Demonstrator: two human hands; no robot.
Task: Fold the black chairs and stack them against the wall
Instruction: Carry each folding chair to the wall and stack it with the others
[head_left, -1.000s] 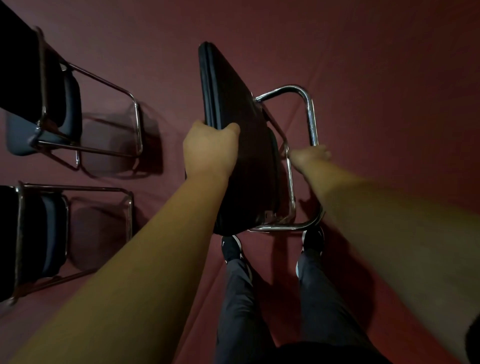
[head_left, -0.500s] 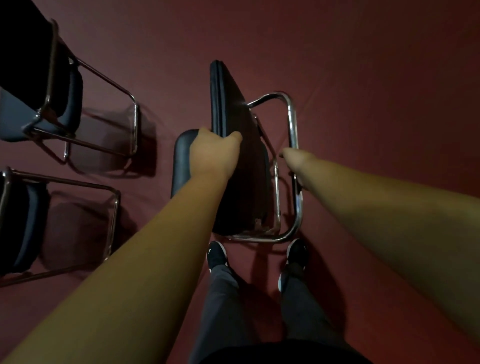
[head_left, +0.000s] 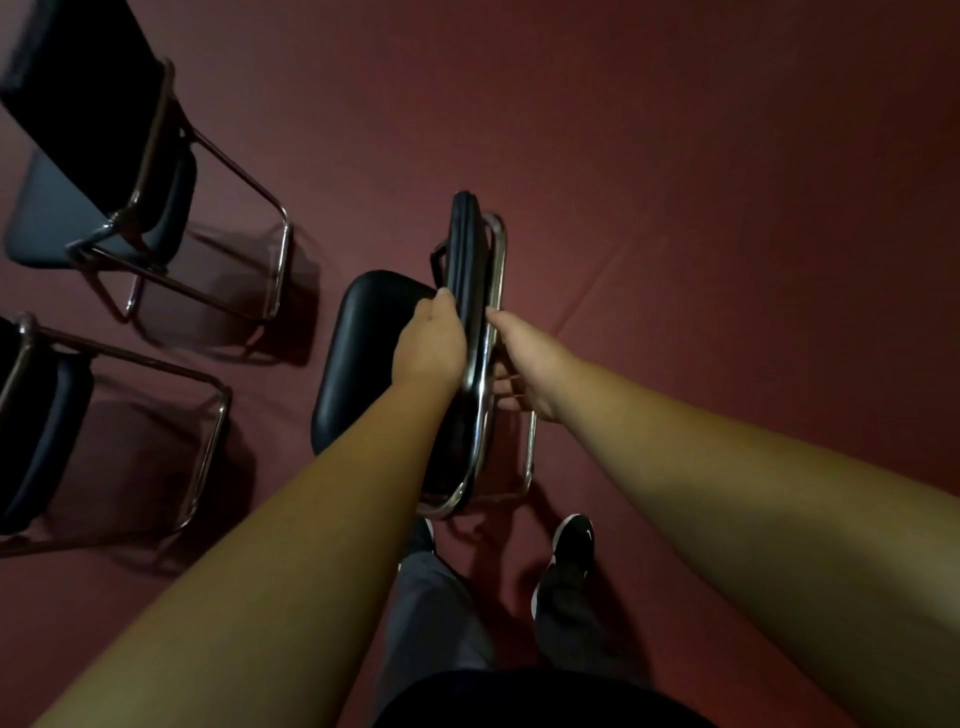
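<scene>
Centre of the red floor (head_left: 727, 208), just ahead of the person's shoes (head_left: 571, 540): one black chair (head_left: 470, 291), held up, item in progress. Left grip (head_left: 428, 345) is curled over the edge of the upturned seat (head_left: 465, 228). Right grip (head_left: 522, 366) is wrapped round the chrome frame (head_left: 501, 260) on the three o'clock side. Change noted: a second ago the leg loop stood well out from the seat. It now lies close alongside, and the backrest (head_left: 363, 358) has swung into sight at nine o'clock of the hands. Chair judged all but flat and ready to carry; no wall in view. Outstanding: upper chair (head_left: 93, 208) at ten o'clock and lower chair (head_left: 47, 426) at nine, both unfolded, well apart from the held one.
</scene>
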